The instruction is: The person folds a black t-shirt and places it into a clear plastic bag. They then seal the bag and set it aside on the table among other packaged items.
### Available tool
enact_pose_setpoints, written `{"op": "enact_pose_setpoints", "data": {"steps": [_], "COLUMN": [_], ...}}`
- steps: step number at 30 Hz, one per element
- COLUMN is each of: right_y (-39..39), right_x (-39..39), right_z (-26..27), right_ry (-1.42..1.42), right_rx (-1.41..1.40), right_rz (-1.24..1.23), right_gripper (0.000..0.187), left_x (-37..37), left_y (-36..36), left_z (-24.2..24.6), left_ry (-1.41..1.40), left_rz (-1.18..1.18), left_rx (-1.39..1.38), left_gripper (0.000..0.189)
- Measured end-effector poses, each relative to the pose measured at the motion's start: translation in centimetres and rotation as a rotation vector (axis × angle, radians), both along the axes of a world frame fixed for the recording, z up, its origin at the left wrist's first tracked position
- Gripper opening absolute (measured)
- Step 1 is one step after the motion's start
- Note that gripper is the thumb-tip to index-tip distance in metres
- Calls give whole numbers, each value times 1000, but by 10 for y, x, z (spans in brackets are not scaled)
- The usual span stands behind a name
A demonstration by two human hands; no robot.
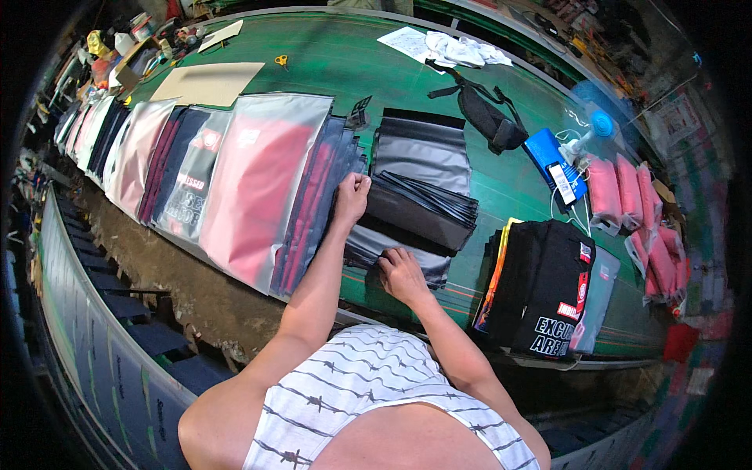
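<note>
My left hand has its thumb and fingers pinched together at the left edge of a pile of black plastic bags; whether it holds a bag edge cannot be told. My right hand rests with bent fingers on the lower black bags. A narrow fanned stack of black bags lies across the pile. Left of my left hand, packed garments in frosted plastic bags overlap in a long row. To the right of my right hand, folded black printed garments are stacked.
Behind the bags lie a black waist bag, yellow-handled scissors, cardboard and white cloth. At right are a phone with cables, a small blue fan and pink bagged bundles. The green table's edge runs before me.
</note>
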State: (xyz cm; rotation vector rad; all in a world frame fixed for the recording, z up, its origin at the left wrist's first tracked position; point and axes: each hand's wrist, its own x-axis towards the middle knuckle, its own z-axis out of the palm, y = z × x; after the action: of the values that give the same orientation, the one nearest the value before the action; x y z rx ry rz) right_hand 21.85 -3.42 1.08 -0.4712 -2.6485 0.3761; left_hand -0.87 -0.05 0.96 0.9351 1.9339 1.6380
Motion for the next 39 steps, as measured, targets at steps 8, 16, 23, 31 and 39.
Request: {"op": "enact_pose_setpoints", "data": {"steps": [8, 16, 23, 31, 39], "right_y": [21, 27, 69, 114, 128], "right_x": [7, 2, 1, -1, -13], "right_z": [0, -1, 6, 22, 25], "right_ry": [-264, -285, -143, 159, 85], "right_rx": [-23, -13, -305, -460, -512], "right_rz": [98, 93, -135, -307, -379], "right_gripper": [31, 40, 33, 28, 26], "left_x": [0, 1, -6, -4, -5], "left_y": [-1, -3, -1, -6, -8], "left_z": [14, 17, 10, 18, 11], "left_ry": [-197, -210, -238, -272, -212], "left_rz": [-70, -87, -123, -100, -146], "left_rx": [-108, -55, -63, 22, -33], "left_gripper": [24, 24, 24, 20, 10]}}
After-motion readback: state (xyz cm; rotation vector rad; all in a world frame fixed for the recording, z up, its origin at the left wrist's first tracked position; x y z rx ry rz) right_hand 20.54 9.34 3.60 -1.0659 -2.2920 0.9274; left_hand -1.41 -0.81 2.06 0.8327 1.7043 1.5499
